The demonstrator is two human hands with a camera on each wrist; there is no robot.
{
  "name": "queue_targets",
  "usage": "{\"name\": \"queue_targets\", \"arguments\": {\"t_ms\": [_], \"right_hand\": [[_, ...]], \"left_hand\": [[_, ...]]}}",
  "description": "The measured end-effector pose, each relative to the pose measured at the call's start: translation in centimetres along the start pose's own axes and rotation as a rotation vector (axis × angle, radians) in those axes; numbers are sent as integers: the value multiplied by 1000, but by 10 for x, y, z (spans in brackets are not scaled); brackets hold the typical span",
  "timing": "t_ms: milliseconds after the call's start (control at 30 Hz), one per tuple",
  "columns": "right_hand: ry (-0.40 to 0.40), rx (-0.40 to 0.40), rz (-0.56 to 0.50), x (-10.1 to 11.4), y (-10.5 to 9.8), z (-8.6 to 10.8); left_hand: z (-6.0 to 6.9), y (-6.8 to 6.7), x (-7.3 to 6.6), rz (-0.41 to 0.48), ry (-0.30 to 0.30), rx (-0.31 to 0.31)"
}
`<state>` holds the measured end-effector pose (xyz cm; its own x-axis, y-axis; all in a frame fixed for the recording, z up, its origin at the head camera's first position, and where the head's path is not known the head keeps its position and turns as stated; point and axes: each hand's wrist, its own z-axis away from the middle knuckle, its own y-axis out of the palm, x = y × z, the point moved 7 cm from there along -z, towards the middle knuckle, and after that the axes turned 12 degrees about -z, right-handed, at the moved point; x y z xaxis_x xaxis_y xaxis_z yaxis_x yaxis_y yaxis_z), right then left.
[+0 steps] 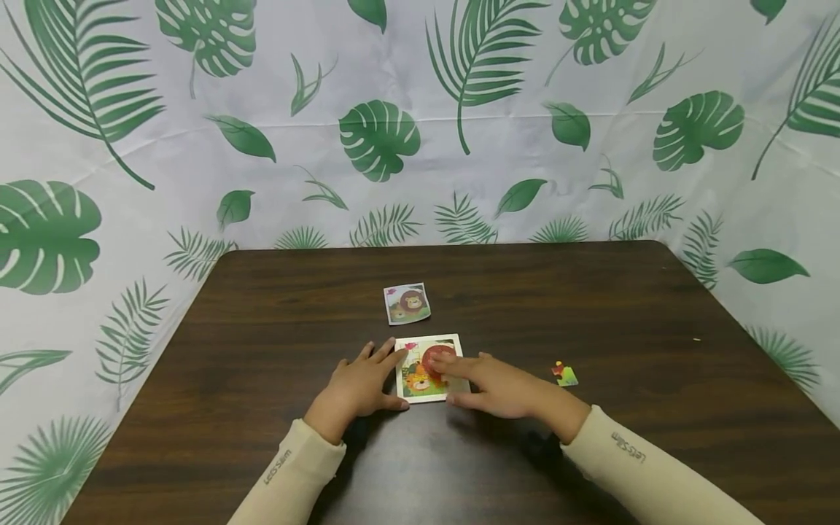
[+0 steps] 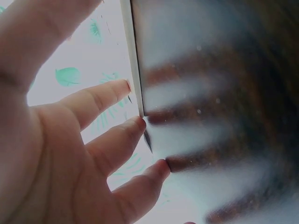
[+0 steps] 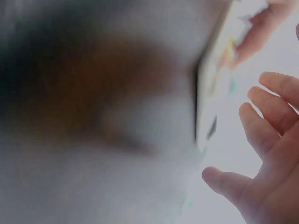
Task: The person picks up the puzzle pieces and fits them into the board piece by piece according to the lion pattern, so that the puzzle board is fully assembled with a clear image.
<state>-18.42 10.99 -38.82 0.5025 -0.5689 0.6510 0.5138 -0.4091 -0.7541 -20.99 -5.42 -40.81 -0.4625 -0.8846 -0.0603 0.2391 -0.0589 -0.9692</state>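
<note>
A small square jigsaw puzzle board (image 1: 420, 390) with a pale border lies at the middle of the table; its picture shows an orange animal and a round red shape. My left hand (image 1: 361, 383) lies at the board's left side, fingers spread and touching its edge, thumb near the lower left corner. Over the board's right half reaches my right hand (image 1: 502, 388), fingers extended and covering part of the picture. A pale bare patch shows near the lower right corner. In the right wrist view, the right hand (image 3: 268, 144) has loosely spread fingers with nothing between them.
A picture card (image 1: 407, 303) with a lion lies behind the board. To the right is a loose puzzle piece (image 1: 564, 374) in red, yellow and green. A tiny yellowish scrap (image 1: 697, 339) lies farther right. Leaf-print cloth (image 1: 380, 140) hangs behind the dark wooden table (image 1: 295, 292).
</note>
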Motion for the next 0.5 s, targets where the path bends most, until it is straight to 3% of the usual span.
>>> {"name": "queue_targets", "arguments": {"t_ms": [267, 500], "right_hand": [[58, -229, -103, -41, -57, 41], [199, -268, -67, -94, -70, 91]], "left_hand": [[-1, 0, -1, 3, 1, -3], [-1, 0, 0, 5, -8, 3]]}}
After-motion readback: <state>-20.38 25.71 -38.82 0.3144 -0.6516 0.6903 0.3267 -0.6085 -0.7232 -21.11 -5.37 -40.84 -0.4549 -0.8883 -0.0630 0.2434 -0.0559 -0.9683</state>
